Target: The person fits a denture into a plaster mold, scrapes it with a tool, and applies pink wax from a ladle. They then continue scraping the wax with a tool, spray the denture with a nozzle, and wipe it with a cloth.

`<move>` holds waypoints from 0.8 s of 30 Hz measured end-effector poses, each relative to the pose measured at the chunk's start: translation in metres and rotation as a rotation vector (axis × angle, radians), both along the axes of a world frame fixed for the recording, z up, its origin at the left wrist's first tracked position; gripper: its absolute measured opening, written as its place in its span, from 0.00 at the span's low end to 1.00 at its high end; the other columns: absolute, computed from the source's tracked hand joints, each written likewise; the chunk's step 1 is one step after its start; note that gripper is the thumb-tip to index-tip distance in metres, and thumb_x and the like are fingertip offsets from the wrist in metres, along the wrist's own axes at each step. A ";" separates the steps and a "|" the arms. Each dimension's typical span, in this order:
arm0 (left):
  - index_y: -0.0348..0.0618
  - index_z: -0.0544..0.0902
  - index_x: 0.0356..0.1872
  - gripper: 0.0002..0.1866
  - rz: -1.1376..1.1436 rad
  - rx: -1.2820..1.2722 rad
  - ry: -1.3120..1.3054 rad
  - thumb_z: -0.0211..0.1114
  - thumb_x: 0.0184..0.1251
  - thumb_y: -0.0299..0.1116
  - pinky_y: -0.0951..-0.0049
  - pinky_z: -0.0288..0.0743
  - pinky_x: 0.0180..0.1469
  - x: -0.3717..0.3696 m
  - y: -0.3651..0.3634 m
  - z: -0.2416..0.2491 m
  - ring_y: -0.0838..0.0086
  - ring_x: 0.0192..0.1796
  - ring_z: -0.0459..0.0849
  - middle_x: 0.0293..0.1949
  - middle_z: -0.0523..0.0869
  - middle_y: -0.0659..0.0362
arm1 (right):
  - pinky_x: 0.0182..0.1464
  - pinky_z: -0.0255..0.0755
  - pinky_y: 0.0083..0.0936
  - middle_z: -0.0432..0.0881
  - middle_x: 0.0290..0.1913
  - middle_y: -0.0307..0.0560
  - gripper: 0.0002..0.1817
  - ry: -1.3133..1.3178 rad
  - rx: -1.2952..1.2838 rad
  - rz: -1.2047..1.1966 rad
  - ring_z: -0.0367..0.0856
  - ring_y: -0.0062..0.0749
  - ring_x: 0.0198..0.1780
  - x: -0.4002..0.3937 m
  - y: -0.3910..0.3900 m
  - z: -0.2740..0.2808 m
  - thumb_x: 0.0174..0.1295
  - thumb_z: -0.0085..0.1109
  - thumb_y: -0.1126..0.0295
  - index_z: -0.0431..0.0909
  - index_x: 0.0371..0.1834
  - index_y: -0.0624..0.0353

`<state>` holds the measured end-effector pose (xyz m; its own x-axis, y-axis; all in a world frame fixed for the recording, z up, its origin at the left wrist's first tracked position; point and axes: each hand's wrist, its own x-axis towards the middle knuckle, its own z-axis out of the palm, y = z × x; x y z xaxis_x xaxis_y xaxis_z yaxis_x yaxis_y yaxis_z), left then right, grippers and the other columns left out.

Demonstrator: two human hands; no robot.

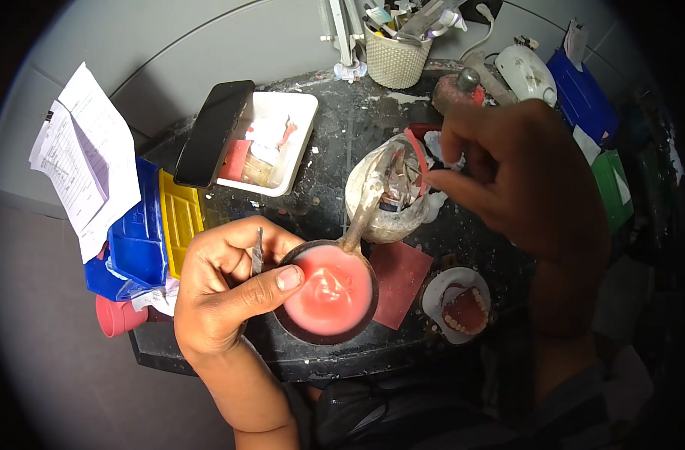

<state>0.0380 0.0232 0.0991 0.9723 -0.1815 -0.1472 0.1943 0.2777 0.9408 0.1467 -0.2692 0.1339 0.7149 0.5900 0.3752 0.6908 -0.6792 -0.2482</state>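
Observation:
My left hand (226,289) grips a dark ladle-like bowl (329,294) filled with pink wax, thumb pressed on its rim, and a thin metal tool (257,251) sticks up between its fingers. The bowl's handle (361,217) slants up toward a cloudy jar (391,196) full of instruments. My right hand (519,176) hovers over that jar, fingers pinched on a curved red wax strip (418,157).
A denture model with teeth (461,304) and a red wax sheet (399,274) lie at the front right. A white tray (282,135) with a black phone (211,131) across it sits at the back. Blue and yellow bins (151,225), papers (87,161), a woven cup (396,52).

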 end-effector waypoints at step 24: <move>0.24 0.85 0.46 0.14 0.033 0.075 -0.017 0.76 0.64 0.23 0.81 0.77 0.39 0.002 -0.010 -0.002 0.78 0.35 0.87 0.37 0.92 0.52 | 0.41 0.78 0.57 0.81 0.24 0.64 0.10 0.405 -0.152 0.257 0.85 0.64 0.34 -0.011 0.014 -0.023 0.66 0.63 0.68 0.81 0.45 0.62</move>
<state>0.0396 0.0132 0.0972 0.9800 -0.1389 -0.1425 0.1700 0.2126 0.9622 0.1358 -0.2548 0.1105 0.6100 0.7924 -0.0064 0.7089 -0.5492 -0.4426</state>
